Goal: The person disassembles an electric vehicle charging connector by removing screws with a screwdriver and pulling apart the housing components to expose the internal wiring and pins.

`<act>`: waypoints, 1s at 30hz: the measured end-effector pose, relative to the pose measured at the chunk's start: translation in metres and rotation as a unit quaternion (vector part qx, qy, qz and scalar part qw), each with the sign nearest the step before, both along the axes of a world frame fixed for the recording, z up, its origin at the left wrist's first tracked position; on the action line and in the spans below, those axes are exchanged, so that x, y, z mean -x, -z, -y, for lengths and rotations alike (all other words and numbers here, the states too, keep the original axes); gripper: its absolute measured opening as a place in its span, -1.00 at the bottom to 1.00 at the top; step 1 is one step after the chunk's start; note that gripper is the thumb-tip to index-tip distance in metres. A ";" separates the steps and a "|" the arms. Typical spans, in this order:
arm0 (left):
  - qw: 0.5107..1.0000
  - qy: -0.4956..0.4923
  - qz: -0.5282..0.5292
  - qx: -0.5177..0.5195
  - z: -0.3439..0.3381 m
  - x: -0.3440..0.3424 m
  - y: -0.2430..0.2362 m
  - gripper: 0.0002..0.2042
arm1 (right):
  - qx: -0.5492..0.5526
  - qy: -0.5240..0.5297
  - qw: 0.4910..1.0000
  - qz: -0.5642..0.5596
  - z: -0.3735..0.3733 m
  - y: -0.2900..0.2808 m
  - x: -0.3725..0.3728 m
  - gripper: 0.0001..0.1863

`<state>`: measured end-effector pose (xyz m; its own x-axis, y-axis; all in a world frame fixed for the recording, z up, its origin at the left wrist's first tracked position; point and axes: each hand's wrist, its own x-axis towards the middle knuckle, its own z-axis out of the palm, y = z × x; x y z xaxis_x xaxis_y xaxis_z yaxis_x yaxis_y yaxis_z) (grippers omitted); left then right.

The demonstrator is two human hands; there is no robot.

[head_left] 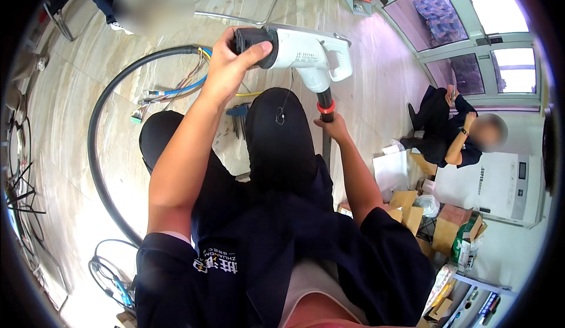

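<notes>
A white electric-vehicle charging gun (303, 48) with a loop handle is held up above my knees. My left hand (228, 66) is closed around its black plug end, thumb on top. My right hand (335, 129) is wrapped round the black cable just below a red ring (326, 108) at the gun's lower end. A thin wire (281, 116) dangles in front of my knee. On the floor ahead, a thick black cable (99, 122) curves round to its stripped end, where blue and other coloured wires (182, 89) spread out. Beside my knees lies a blue-handled tool set (238, 111).
Another person (450, 128) sits at the right by a white cabinet (471, 184). Cardboard boxes (452, 225) crowd the right side. A dustpan (358, 4) and metal chair legs (273, 4) stand ahead. Cables (26, 192) lie along the left edge.
</notes>
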<state>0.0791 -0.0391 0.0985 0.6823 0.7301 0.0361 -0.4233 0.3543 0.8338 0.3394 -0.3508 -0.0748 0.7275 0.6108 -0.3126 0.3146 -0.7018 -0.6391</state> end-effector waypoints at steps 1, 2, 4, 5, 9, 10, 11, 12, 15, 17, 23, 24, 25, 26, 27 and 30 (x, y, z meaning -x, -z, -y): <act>1.000 -0.004 -0.002 -0.007 -0.003 0.001 -0.001 -0.48 | -0.012 -0.008 1.000 -0.005 -0.007 -0.003 0.005 -0.71; 1.000 -0.010 -0.007 -0.020 -0.006 0.001 0.001 -0.49 | 0.020 0.020 0.998 -0.048 -0.013 -0.012 0.012 -0.70; 0.999 -0.015 -0.018 -0.022 -0.009 0.003 -0.002 -0.50 | 0.007 -0.024 0.999 -0.025 -0.012 -0.002 0.009 -0.70; 0.999 -0.016 -0.022 -0.023 -0.011 0.004 -0.003 -0.51 | 0.001 -0.045 0.999 -0.014 -0.010 0.000 0.008 -0.70; 0.998 -0.036 -0.043 -0.023 -0.025 0.003 0.010 -0.51 | 0.000 -0.100 0.992 -0.074 -0.028 -0.004 0.009 -0.68; 0.998 -0.035 -0.046 -0.013 -0.024 -0.001 0.010 -0.52 | -0.005 -0.111 0.991 -0.075 -0.022 0.002 -0.001 -0.65; 0.998 -0.031 -0.047 -0.002 -0.026 -0.004 0.012 -0.53 | -0.013 -0.125 0.989 -0.079 -0.019 0.009 -0.009 -0.62; 0.998 -0.028 -0.048 0.009 -0.029 -0.008 0.018 -0.53 | 0.008 -0.121 0.991 -0.063 -0.016 0.017 -0.016 -0.59; 0.997 -0.030 -0.058 0.035 -0.035 -0.019 0.034 -0.53 | 0.054 -0.109 0.991 -0.051 -0.023 0.044 -0.032 -0.44; 0.995 -0.036 -0.075 0.052 -0.042 -0.025 0.044 -0.52 | 0.074 -0.100 0.989 -0.085 -0.029 0.062 -0.039 -0.29; 0.989 -0.057 -0.113 0.076 -0.049 -0.036 0.070 -0.52 | 0.072 -0.139 0.981 -0.111 -0.041 0.109 -0.061 -0.34; 0.988 -0.059 -0.116 0.078 -0.049 -0.038 0.076 -0.52 | 0.079 -0.144 0.980 -0.114 -0.042 0.114 -0.067 -0.35; 0.988 -0.061 -0.123 0.077 -0.050 -0.038 0.077 -0.52 | 0.075 -0.172 0.970 -0.153 -0.046 0.116 -0.071 -0.36; 0.986 -0.064 -0.130 0.086 -0.048 -0.038 0.076 -0.52 | 0.070 -0.200 0.958 -0.192 -0.053 0.115 -0.076 -0.37; 0.986 -0.060 -0.137 0.076 -0.049 -0.040 0.078 -0.52 | 0.065 -0.227 0.944 -0.230 -0.058 0.112 -0.084 -0.37; 0.986 -0.031 -0.152 0.059 -0.056 -0.051 0.088 -0.49 | 0.077 -0.195 0.954 -0.216 -0.090 0.080 -0.142 -0.33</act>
<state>0.1305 0.0167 0.0101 0.6021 0.7581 -0.2504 -0.1839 0.4369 0.8805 0.4814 -0.2603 -0.1550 0.2383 0.7305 -0.6400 0.3019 -0.6820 -0.6661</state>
